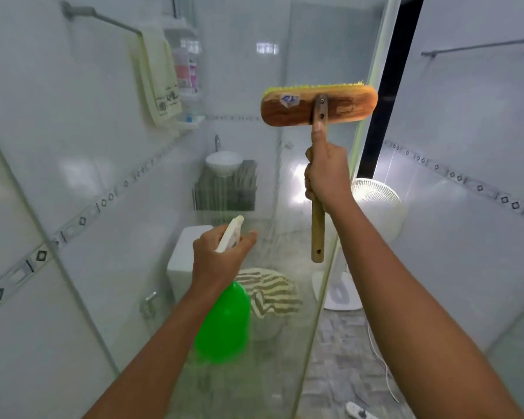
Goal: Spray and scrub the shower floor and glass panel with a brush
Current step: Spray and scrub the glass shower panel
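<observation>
Head view: glass panel under treatment, both arms raised before it. Right hand is wrapped around the wooden handle of the brush, fingers curled tight and thumb laid straight up the shaft toward the head. The brush head is held high and level, yellow-green bristles turned away from the camera and toward the panel near its right edge; whether the bristles touch the glass cannot be told. Left hand grips the white trigger head of the spray bottle, fingers closed around its neck, one finger extended forward by the nozzle, the green body hanging below the wrist. The nozzle points at the lower middle of the panel. Streaks and a faint haze on the glass suggest that some spray is already on it. Through the glass appear a toilet, a small basin, a towel on a rail and a fan. Judged progress: the glass stage is in hand, with scrubbing of the panel apparently unfinished. The shower floor lies mostly outside the frame, so its state cannot be judged.
</observation>
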`<state>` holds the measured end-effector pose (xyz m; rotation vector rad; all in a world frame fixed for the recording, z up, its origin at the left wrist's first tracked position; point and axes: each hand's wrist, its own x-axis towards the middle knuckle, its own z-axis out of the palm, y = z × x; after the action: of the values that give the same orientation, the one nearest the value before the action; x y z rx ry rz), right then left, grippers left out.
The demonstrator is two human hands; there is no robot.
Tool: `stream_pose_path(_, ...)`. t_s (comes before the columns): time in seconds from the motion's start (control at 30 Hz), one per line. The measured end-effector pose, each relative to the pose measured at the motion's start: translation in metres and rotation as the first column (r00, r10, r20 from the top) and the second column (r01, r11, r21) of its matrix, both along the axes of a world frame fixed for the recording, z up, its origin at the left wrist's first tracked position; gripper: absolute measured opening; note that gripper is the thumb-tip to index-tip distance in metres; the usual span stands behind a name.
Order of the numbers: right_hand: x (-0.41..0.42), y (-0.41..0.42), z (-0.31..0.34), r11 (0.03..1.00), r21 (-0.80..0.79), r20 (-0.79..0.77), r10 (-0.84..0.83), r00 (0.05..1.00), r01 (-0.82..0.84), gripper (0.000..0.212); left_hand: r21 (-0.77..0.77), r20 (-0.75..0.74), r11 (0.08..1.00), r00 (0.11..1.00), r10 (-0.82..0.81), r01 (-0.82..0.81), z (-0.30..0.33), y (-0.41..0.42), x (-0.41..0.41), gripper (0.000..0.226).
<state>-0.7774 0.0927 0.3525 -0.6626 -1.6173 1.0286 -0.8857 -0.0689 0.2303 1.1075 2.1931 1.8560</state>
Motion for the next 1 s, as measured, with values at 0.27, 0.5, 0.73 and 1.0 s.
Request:
stream_pose_path(0.27,-0.008,-0.029,-0.167,0.988,-0.016,0.251,0.150,0.956,-0.150,0.049,0.164,-0.065,0.983,0.993,0.095,-0.083,0.029,0.005,-0.010,0.048)
stream_pose_path(0.5,-0.023,-0.043,-0.150,0.989,-0.011,0.249,0.146,0.957,-0.148,0.048,0.186,-0.103,0.978,0.988,0.114,-0.093,0.068,-0.009,-0.019,0.043)
stream_pose_path(0.73,-0.030,-0.018,0.017,0.986,0.149,0.050,0.070,0.996,-0.077,0.051,0.178,-0.073,0.978,0.990,0.119,-0.104,0.088,-0.012,-0.021,0.030)
stream_pose_path(1.0,-0.025,-0.053,-0.165,0.984,0.010,0.271,0.167,0.948,-0.177,0.052,0.202,-0.105,0.973,0.985,0.136,-0.112,0.095,-0.013,-0.035,0.035)
